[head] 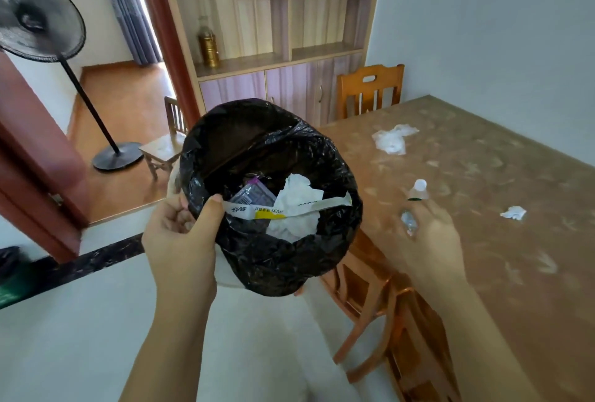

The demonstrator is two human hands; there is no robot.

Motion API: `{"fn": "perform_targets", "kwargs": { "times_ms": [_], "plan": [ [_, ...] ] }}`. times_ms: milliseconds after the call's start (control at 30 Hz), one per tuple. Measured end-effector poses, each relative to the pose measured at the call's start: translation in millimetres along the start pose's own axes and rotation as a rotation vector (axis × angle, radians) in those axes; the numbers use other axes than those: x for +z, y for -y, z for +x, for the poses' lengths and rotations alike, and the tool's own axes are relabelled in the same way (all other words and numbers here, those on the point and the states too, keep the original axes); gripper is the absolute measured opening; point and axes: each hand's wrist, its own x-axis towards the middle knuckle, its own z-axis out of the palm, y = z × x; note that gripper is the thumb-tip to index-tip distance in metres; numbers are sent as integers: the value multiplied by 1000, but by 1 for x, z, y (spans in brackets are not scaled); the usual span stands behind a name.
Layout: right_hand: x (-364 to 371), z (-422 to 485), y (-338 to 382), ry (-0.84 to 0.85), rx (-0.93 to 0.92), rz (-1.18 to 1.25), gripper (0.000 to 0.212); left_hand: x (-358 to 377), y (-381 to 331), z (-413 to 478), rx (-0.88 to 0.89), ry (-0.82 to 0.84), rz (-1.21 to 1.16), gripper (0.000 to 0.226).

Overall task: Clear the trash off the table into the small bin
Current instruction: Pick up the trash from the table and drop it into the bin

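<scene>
Your left hand [180,234] grips small bin [270,195] rim, held beside table [483,176] | right hand [425,234] clenches crushed bottle [415,205] | step: bottle transfer | next: drop in, then crumpled plastic [391,139], tissue [513,212]

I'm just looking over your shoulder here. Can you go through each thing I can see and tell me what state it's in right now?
Small bin: lifted off the floor, black liner open.
Left hand: gripping the bin's rim.
Right hand: closed around a plastic bottle.
Plastic bottle: capped, held over the table edge.
Paper strip: lying across the bin's mouth.
Plastic wrap: crumpled, on the table.
Tissue: crumpled, on the table.
Table: partly cleared.
</scene>
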Motion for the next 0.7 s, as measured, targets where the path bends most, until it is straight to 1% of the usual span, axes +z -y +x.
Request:
{"fn": "perform_targets", "kwargs": {
  "times_ms": [67,167,233,300,533,567,633,700],
  "plan": [
    [15,28,-4,-6,16,6,20,31,5,31,32,39,4,17],
    [34,69,-15,-6,54,-11,22,79,16,70,72,150,12,11],
    [42,86,-20,1,93,-42,24,100,24,85,68,184,17,14],
    [51,104,-30,-15,153,-60,25,127,38,106,33,227,17,17],
    [93,146,-63,-42,401,-109,28,220,106,175,-113,387,52,6],
    [102,153,-65,-46,438,-110,28,232,117,184,-128,404,56,7],
    [120,168,-68,-63,507,-117,28,254,136,204,-144,451,64,15],
    [132,181,-71,-97,598,-134,27,277,155,224,-166,534,54,16]
  ]
}}
